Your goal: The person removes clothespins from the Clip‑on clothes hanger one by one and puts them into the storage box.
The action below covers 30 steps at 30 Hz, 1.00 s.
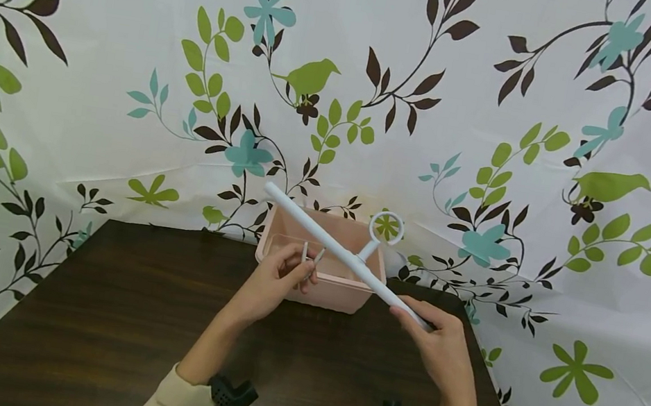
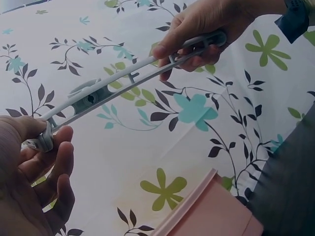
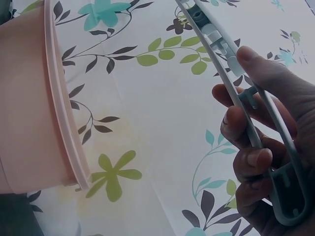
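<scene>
A long pale-blue plastic hanger bar (image 1: 326,242) slants in the air over the table, with a ring (image 1: 387,228) on a short stem near its middle. Its underside is hollow with cross ribs, seen in the right wrist view. My right hand (image 1: 437,342) grips the bar's near end, fingers curled round it (image 3: 266,152). My left hand (image 1: 279,280) pinches a small whitish clip-like piece (image 2: 44,140) between thumb and forefinger, other fingers loosely bent. In the head view two thin prongs of it stick up below the bar; whether it touches the bar I cannot tell.
Behind the hands, at the table's far edge, stands a pink plastic bin (image 1: 327,293). A dark wooden table (image 1: 112,318) lies beneath. White cloth (image 1: 350,38) printed with leaves, flowers and birds hangs behind and at both sides. Each wrist carries a black mount (image 1: 234,394).
</scene>
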Motion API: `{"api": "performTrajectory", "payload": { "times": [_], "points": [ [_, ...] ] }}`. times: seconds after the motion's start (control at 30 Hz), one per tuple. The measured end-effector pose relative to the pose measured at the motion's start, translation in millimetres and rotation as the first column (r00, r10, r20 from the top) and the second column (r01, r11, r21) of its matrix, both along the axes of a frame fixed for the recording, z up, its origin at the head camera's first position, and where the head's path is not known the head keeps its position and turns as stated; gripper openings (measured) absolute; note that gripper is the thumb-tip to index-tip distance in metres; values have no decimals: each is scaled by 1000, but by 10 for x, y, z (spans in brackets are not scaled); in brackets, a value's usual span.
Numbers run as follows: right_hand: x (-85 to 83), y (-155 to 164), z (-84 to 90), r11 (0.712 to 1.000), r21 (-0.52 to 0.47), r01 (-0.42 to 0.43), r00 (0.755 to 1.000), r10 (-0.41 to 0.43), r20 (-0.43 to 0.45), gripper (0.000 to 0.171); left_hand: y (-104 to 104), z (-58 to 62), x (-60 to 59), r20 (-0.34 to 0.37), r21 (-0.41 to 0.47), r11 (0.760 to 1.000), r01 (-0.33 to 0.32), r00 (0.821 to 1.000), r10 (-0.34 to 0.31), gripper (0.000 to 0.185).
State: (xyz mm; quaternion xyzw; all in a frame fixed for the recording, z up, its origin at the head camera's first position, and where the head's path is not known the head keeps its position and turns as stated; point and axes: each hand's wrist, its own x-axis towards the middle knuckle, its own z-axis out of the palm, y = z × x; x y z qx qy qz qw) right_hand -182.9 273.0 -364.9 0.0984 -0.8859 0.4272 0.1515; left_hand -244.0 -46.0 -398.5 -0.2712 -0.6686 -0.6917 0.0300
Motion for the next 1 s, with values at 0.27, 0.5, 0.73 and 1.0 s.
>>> {"api": "performTrajectory", "payload": {
  "times": [0.27, 0.5, 0.73, 1.0],
  "points": [
    [19, 1, 7, 1000, 10, -6, 1000, 6, -1, 23, -8, 42, 35, -14, -58, 995, -83, 997, 82, 21],
    [30, -4, 13, 1000, 25, -5, 1000, 5, 8, 24, -26, 62, 71, -19, -82, 989, -124, 992, 123, 26],
    [35, -3, 27, 999, 40, -6, 1000, 6, 11, 25, -24, 92, 101, -108, -148, 963, -225, 972, 211, 24],
    [37, 11, 12, 998, 59, 4, 1000, -4, 7, 25, -20, 107, 165, -223, -277, 873, -402, 910, 348, 22]
  ]
}}
